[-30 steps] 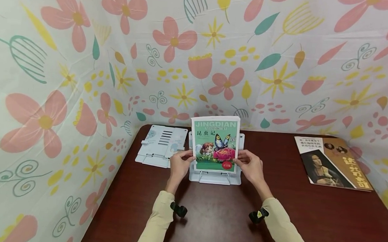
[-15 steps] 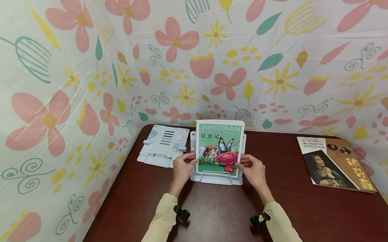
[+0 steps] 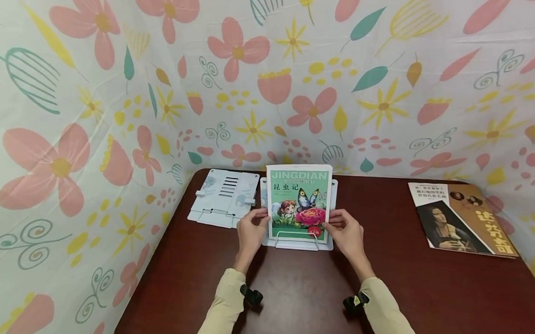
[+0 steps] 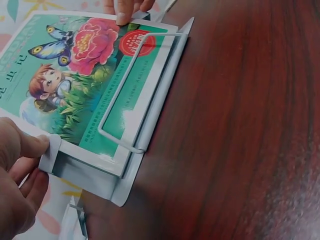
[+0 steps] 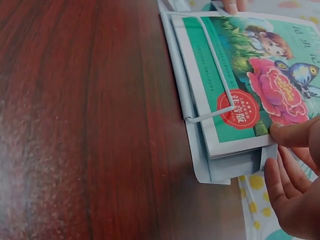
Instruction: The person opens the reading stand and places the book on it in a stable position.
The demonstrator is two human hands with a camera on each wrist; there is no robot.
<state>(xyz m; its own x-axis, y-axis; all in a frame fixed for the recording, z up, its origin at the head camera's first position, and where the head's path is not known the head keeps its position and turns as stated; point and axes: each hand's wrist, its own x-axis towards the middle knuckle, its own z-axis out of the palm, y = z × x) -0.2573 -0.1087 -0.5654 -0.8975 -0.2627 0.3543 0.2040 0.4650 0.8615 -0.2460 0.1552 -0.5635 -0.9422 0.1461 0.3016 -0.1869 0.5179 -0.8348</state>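
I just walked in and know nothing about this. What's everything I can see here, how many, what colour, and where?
Green book: one, green, on the central stand
Central stand: one, white, behind the green book
Wire holder: one, white, across the book's lower front
Left stand: one, white and pale blue, table's left
Painting-cover book: one, brown and white, table's right
Table: one, reddish-brown, underneath
Floral cloth: white, multicoloured print, surrounding
Wrist devices: two, black, at the cuffs
Sleeves: two, cream, foreground
Left grip: one, bare, book's left edge
Right grip: one, bare, book's right edge

The green-covered book [image 3: 298, 203] leans on the pale bookstand [image 3: 326, 246], bottom edge behind the wire bar [image 4: 120, 84]
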